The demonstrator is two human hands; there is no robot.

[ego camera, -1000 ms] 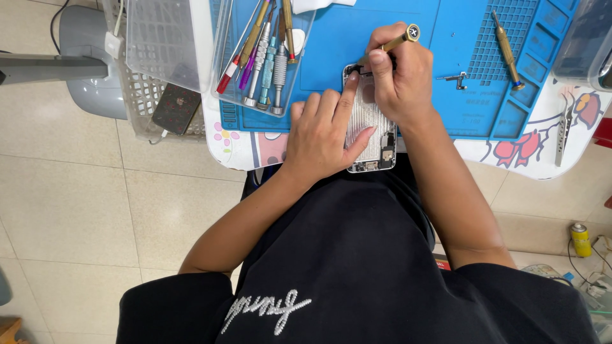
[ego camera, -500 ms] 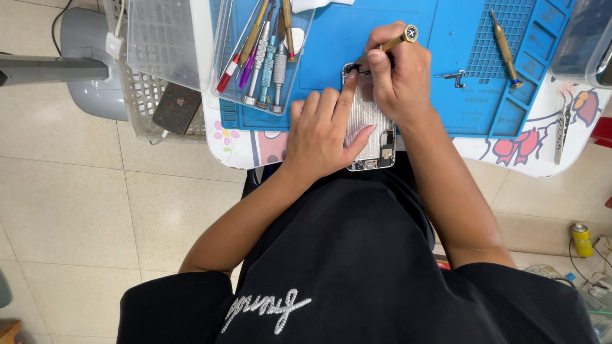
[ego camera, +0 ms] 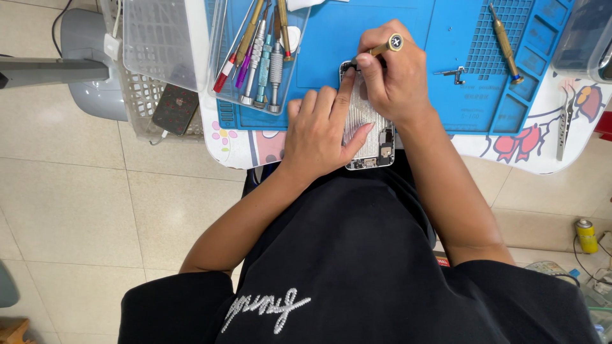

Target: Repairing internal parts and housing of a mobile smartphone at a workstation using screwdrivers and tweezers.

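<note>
Left hand (ego camera: 319, 137) lies flat on the opened phone (ego camera: 368, 137), palm down, fingers spread and pressing the shell onto the mat; index finger runs up the phone's left edge. Not gripping anything, just pinning it.

Right hand (ego camera: 395, 79) is closed around a gold screwdriver (ego camera: 382, 48), pinch grip with thumb and forefingers. Cap end points up and right; the tip goes down at the phone's top left corner, exact contact hidden by the fingers.

Phone sits at the near edge of the blue mat (ego camera: 408, 25), partly overhanging toward the person's lap, long axis running away from the body. Silver inner frame facing up, small components visible at the near end.

Clear tray (ego camera: 220, 57) at the mat's left holds several screwdrivers (ego camera: 264, 57), mixed handle colours, laid roughly parallel. Second gold screwdriver (ego camera: 505, 43) lies on the mat's right gridded section. Small metal part (ego camera: 454, 74) on the mat right of the right hand. Tweezers (ego camera: 563, 124) on the table's patterned edge, far right. Dark phone (ego camera: 174, 108) in a white basket (ego camera: 143, 95) left of the table.
</note>
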